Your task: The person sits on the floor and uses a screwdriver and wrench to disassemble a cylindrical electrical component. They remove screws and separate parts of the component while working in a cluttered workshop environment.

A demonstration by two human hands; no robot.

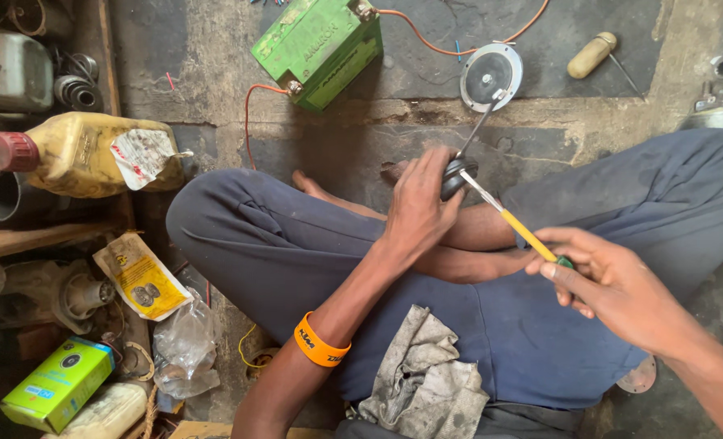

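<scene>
A green box-shaped battery (317, 47) with a paler printed label on its side sits at the upper centre of the frame. At the left edge, a yellow plastic bottle (85, 154) lies on its side, with a red cap and a torn white label. Below it lies a flat yellow paper packet (142, 278). In the lower left corner rests a green and yellow carton (56, 384).

Soft, even daylight, dim at the left edge, sharp focus, slight wide-angle stretch at corners.
</scene>
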